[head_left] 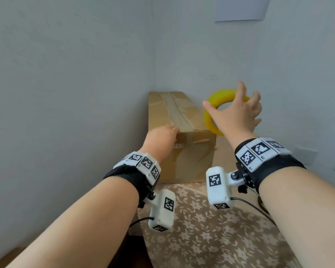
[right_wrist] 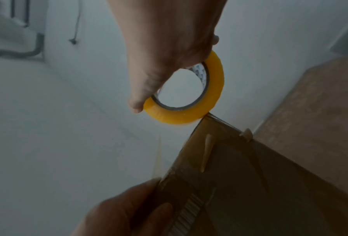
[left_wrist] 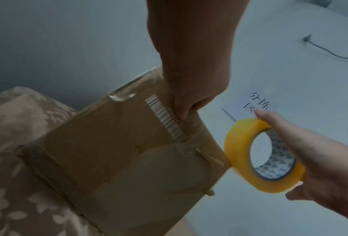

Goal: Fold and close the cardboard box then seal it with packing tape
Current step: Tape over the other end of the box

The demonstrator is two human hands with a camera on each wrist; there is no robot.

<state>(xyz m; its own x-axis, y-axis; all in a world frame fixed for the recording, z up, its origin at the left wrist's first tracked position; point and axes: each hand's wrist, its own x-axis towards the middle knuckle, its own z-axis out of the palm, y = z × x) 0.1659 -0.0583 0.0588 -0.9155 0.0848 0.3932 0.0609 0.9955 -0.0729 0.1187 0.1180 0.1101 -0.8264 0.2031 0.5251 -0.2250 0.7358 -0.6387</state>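
Observation:
A closed cardboard box (head_left: pixel 191 161) stands in the wall corner, with clear tape running along its top seam and down the near face. My left hand (head_left: pixel 162 138) grips the near top edge at the left, fingers curled over the top. Its thumb (left_wrist: pixel 181 111) presses on the front face beside a barcode. My right hand (head_left: pixel 236 113) holds a yellow packing tape roll (head_left: pixel 209 117) in the air just right of the box's near top corner. The roll (right_wrist: pixel 215 83) almost touches that corner. Whether a strip runs from the roll to the box is unclear.
The box sits on a table with a floral cloth (head_left: pixel 211 229), pushed against two pale walls. A sheet of paper (head_left: pixel 242 8) with handwriting hangs on the right wall, and wall sockets (head_left: pixel 306 154) lie further right. Cables trail from both wrist cameras.

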